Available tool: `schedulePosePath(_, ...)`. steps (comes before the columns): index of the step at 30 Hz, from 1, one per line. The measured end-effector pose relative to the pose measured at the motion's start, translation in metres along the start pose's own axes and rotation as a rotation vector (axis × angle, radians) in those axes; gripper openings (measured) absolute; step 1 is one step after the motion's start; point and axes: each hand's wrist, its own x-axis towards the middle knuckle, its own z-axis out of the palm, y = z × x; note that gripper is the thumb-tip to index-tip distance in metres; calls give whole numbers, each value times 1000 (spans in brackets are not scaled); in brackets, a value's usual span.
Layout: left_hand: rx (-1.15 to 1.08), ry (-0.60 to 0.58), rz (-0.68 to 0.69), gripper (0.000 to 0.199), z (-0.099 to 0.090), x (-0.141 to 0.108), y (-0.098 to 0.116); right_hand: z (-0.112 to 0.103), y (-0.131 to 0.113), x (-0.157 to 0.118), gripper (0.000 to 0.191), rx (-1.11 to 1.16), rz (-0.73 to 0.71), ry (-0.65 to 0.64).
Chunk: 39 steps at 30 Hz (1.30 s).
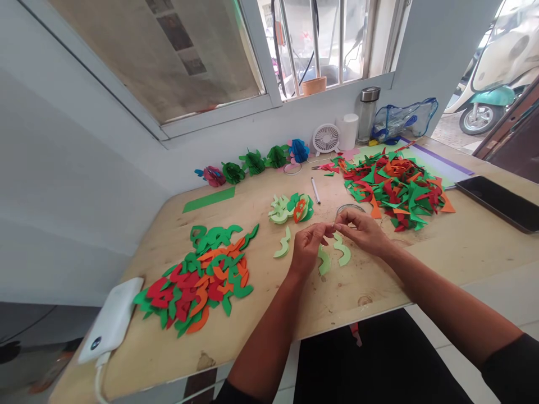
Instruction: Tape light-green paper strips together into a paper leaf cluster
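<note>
My left hand (310, 247) and my right hand (362, 229) meet fingertip to fingertip above the table, both closed in a pinch. Whatever is between the fingertips is too small to make out. Just below them lie two pale green curved paper cutouts, one (324, 261) partly under my left hand and another (344, 253) under my right. A third pale green cutout (283, 244) rests left of my left hand. Behind the hands sits a small group of pale green cutouts (279, 209) beside an orange and green paper piece (300, 208). A thin ring (350, 207) shows behind my right hand.
Red, orange and green cutouts (202, 280) are heaped on the left, angular paper scraps (400, 188) on the right. A white pen (315, 191), small fan (326, 138), glass bottle (367, 118), phone (501, 201), power bank (113, 317) and folded paper turtles (254, 162) surround the work area.
</note>
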Motion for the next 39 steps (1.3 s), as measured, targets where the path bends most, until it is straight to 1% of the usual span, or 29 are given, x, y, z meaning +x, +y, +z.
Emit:
schedulePosePath(5, 56, 61, -22, 40, 0, 1, -3, 0, 0, -1, 22, 81, 16, -51)
schedulePosePath(7, 138, 106, -14, 38, -1, 1, -4, -1, 1, 0, 22, 137, 31, -48)
schedulePosePath(8, 217, 122, 8, 35, -1, 1, -4, -1, 1, 1, 22, 165, 45, -33)
schedulePosePath(10, 447, 120, 93, 25, -1, 0, -5, -3, 2, 2, 23, 221, 82, 6)
schedulePosePath(13, 835, 35, 215, 11, 3, -1, -7, -4, 2, 3, 24, 297, 137, 53)
schedulePosePath(15, 1025, -31, 230, 10, 7, -2, -8, -5, 1, 3, 26, 326, 154, 77)
schedulePosePath(18, 1185, -89, 207, 17, 12, -4, -11, -4, 0, 3, 28, 323, 169, 96)
schedulePosePath(22, 1229, -132, 176, 20, 14, -5, -14, -3, -1, 3, 30, 291, 172, 102)
schedulePosePath(29, 1128, -144, 97, 16, 13, -3, -14, -4, -1, 3, 29, 262, 176, 99)
schedulePosePath(35, 1096, -141, 121, 10, 12, -1, -19, -4, 3, 4, 25, 248, 171, 90)
schedulePosePath(39, 1065, -124, 157, 11, 12, -1, -21, -4, 6, 4, 25, 231, 174, 83)
